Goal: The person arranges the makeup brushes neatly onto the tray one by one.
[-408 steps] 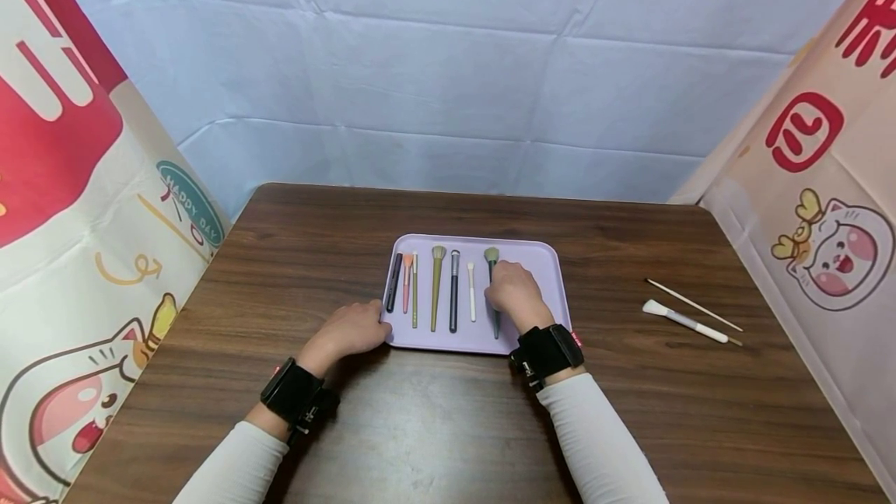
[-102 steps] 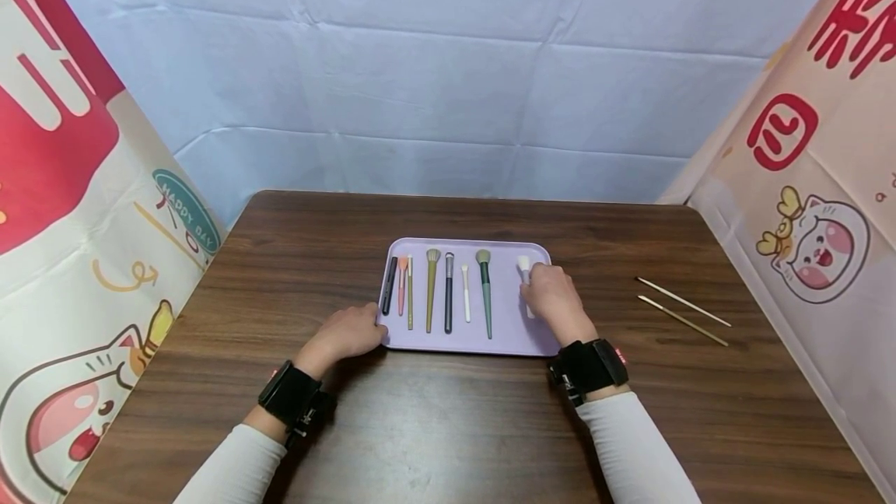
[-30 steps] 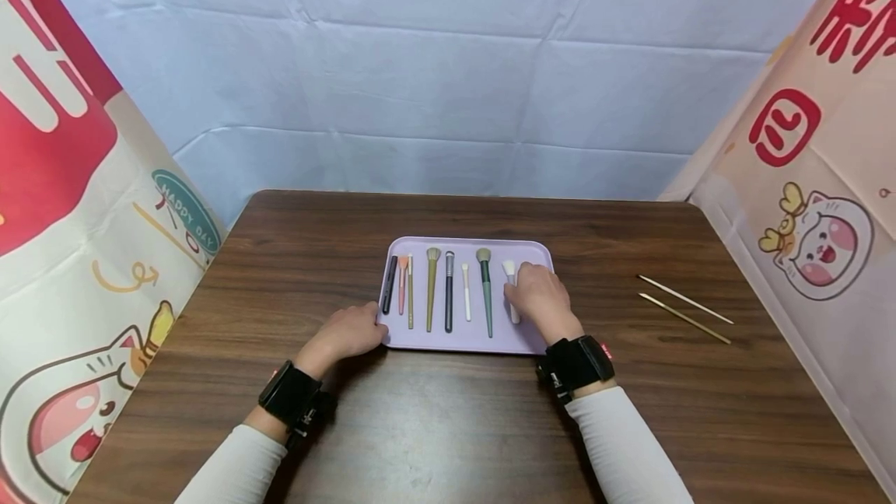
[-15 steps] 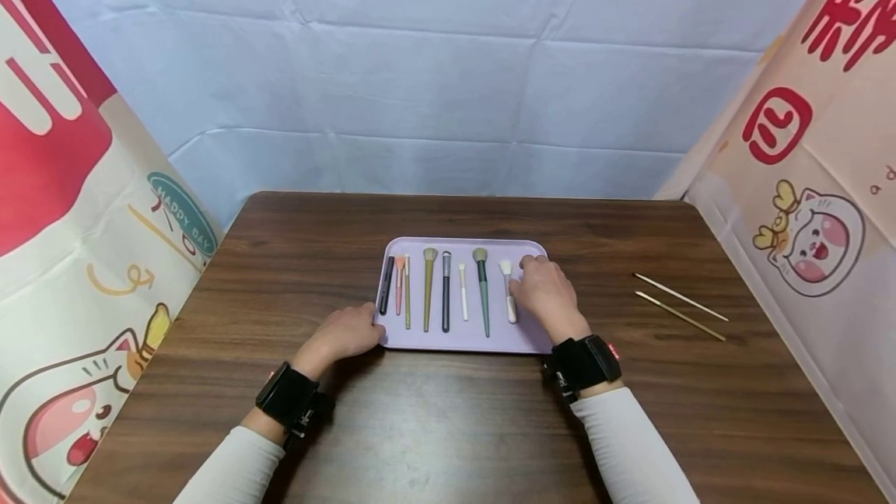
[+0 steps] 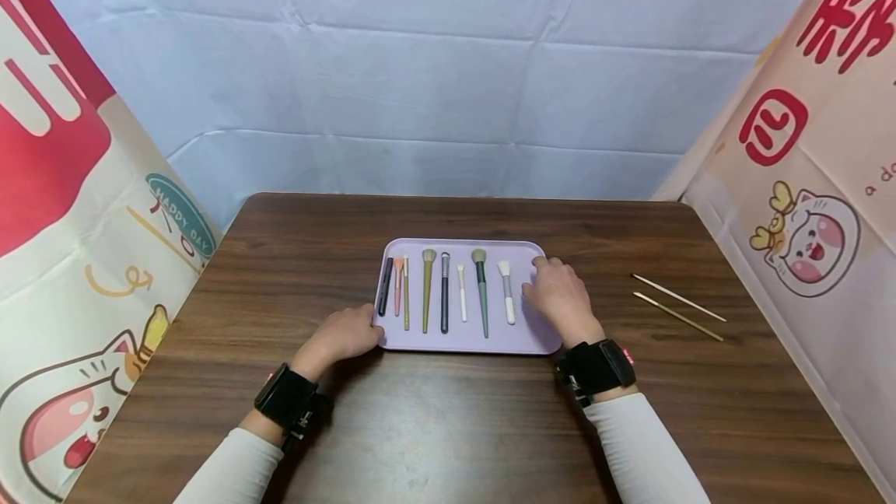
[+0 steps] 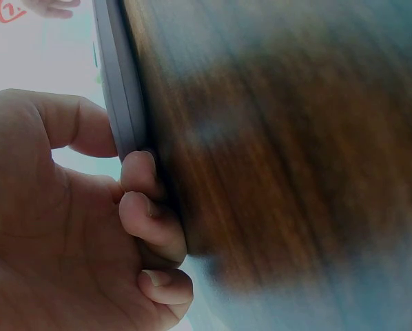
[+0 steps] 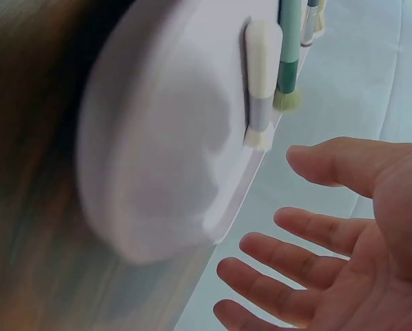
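A lilac tray (image 5: 448, 341) holds a row of makeup brushes lying side by side. At its near left corner my left hand (image 5: 346, 330) pinches the rim; in the left wrist view the thumb (image 6: 82, 124) and curled fingers meet at the tray's edge. My right hand (image 5: 562, 298) hovers over the tray's right side, fingers spread and holding nothing. Nearest to it lies a white makeup brush with a grey band (image 5: 507, 292). Left of that is a green brush (image 5: 481, 292). Farther left come a small white brush (image 5: 462, 294), a dark brush (image 5: 444, 294) and an olive brush (image 5: 428, 291).
Two thin sticks, one pale (image 5: 679, 298) and one gold-coloured (image 5: 677, 316), lie on the wooden table (image 5: 448, 426) right of the tray. A black brush (image 5: 385, 287) lies along the tray's left side. Cloth sheets hang behind and beside the table.
The green brush, then the white grey-banded brush, has been laid in the row. My right hand has let go of the white one and moved right. My left hand stays at the tray corner.
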Demonstrator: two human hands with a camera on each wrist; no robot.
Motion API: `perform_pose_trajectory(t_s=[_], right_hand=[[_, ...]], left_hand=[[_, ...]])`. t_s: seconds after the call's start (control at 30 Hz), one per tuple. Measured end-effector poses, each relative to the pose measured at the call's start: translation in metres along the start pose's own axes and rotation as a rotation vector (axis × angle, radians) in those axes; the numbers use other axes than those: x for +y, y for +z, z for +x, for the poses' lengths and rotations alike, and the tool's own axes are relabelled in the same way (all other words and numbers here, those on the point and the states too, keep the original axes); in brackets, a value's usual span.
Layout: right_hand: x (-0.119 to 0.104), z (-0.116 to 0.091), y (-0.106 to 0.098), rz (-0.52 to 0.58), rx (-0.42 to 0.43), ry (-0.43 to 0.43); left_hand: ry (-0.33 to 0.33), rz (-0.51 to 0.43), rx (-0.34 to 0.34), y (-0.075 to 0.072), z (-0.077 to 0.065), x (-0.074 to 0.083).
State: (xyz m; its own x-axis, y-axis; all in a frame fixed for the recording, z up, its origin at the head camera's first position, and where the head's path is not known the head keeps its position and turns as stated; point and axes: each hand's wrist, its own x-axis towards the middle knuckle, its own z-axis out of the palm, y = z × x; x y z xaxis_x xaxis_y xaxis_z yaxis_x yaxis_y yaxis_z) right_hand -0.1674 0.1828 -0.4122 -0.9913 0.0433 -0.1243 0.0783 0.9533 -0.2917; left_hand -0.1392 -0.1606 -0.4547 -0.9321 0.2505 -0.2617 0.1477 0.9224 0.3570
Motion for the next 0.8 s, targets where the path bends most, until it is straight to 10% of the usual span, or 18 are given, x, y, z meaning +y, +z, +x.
perform_pose_trajectory(t_s=[0.8], right_hand=[[0.045, -0.009, -0.009, 0.012, -0.013, 0.017]], left_hand=[[0.006, -0.009, -0.004, 0.0, 0.0, -0.001]])
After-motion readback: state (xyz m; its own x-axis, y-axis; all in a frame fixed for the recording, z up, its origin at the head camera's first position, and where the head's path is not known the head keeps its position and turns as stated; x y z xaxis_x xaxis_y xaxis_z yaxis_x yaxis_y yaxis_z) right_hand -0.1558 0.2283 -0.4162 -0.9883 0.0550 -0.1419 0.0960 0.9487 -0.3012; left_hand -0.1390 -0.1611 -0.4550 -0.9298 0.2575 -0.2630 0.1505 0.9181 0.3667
